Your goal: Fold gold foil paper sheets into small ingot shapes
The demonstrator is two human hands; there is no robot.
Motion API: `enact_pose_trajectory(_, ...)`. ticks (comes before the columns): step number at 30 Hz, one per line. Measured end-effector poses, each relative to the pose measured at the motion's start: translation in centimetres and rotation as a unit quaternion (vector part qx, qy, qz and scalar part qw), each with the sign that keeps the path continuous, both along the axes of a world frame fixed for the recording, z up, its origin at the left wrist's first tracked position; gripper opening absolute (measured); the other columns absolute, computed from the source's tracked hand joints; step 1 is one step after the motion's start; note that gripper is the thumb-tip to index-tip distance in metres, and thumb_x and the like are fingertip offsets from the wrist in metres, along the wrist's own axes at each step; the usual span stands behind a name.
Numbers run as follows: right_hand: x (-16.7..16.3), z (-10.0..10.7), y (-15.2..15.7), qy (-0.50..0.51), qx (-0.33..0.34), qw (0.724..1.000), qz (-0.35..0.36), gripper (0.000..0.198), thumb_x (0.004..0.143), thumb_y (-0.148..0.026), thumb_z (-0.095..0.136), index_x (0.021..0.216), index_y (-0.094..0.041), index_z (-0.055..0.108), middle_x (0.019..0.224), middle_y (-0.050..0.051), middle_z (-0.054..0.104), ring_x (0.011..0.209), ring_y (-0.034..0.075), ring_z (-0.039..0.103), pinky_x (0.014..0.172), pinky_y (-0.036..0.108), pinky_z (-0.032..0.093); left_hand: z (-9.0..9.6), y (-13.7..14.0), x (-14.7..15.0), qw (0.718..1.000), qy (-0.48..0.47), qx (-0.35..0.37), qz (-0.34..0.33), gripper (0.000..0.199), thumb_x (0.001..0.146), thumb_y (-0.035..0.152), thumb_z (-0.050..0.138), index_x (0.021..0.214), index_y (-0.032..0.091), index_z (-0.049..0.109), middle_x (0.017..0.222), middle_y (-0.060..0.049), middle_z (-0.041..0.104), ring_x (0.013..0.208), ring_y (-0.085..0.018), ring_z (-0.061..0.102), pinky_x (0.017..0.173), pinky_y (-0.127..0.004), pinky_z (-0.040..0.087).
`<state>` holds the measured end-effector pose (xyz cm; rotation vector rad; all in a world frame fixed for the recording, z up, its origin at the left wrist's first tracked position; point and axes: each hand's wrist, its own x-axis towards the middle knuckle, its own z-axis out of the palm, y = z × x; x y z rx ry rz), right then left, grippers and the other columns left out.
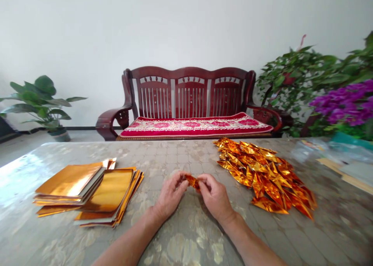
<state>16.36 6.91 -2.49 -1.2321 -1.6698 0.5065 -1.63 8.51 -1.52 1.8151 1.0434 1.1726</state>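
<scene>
A small piece of folded gold foil paper [192, 181] is held between my two hands, above the middle of the table. My left hand [172, 192] pinches its left end between thumb and fingers. On the other end, my right hand [214, 194] is closed in a similar pinch. The fingers cover part of the paper, so its full shape is hidden. To the left lie two stacks of flat gold foil sheets [71, 180], overlapping each other. A heap of folded, pointed gold foil pieces [262, 172] spreads out on the right.
The table [175, 246] has a patterned grey-brown cover. Clear plastic bags [349, 151] and flat card pieces [346, 174] lie at the far right. Beyond the table stands a dark red wooden bench [190, 98], with potted plants [43, 102] and purple flowers [346, 102] at the sides.
</scene>
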Motion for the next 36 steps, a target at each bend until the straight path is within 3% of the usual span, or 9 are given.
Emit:
enact_pose_trajectory(5,-0.1,-0.1,-0.1,0.012,0.007,1.000,0.001,0.012,0.091,-0.023,0.050,0.098,-0.022,0.060,0.078,0.002,0.074,0.070,0.017,0.070,0.061,0.023,0.052,-0.4,0.4,0.5,0.999,-0.023,-0.031,0.006,0.022,0.089,0.032,0.052,0.093,0.019,0.069,0.078,-0.001,0.069,0.068,-0.014,0.060,0.066,-0.024,0.050)
enact_pose_trajectory(9,-0.1,0.0,0.0,0.009,0.009,1.000,0.004,0.013,0.091,-0.022,0.052,0.096,-0.022,0.064,0.082,0.001,0.074,0.073,0.016,0.070,0.065,0.023,0.053,-0.1,0.3,0.4,0.998,-0.049,-0.046,0.002,0.024,0.089,0.034,0.052,0.089,0.018,0.070,0.077,-0.002,0.069,0.069,-0.014,0.061,0.066,-0.024,0.051)
enact_pose_trajectory(18,-0.3,0.7,-0.2,-0.084,0.079,0.993,0.002,0.017,0.089,-0.016,0.054,0.083,-0.023,0.068,0.079,0.002,0.070,0.075,0.017,0.066,0.069,0.025,0.049,0.5,-0.3,0.6,0.997,0.030,0.002,0.068,0.017,0.083,0.028,0.060,0.078,0.018,0.072,0.078,-0.003,0.071,0.074,-0.016,0.065,0.070,-0.026,0.051)
enact_pose_trajectory(30,-0.2,0.9,-0.4,-0.123,0.076,0.989,0.013,0.017,0.091,-0.017,0.052,0.082,-0.023,0.066,0.077,0.001,0.064,0.073,0.015,0.062,0.067,0.024,0.046,-0.1,-0.2,0.6,0.993,0.094,0.037,0.065,0.017,0.086,0.025,0.056,0.078,0.019,0.070,0.077,-0.003,0.069,0.075,-0.017,0.063,0.069,-0.027,0.047)
enact_pose_trajectory(36,-0.2,1.0,-0.4,-0.118,0.080,0.989,0.029,0.018,0.091,-0.016,0.051,0.082,-0.023,0.065,0.078,0.001,0.062,0.074,0.015,0.060,0.068,0.023,0.045,-0.3,-0.1,0.7,0.995,0.078,0.007,0.066,0.016,0.085,0.024,0.056,0.077,0.019,0.069,0.076,-0.002,0.068,0.074,-0.017,0.063,0.069,-0.027,0.047)
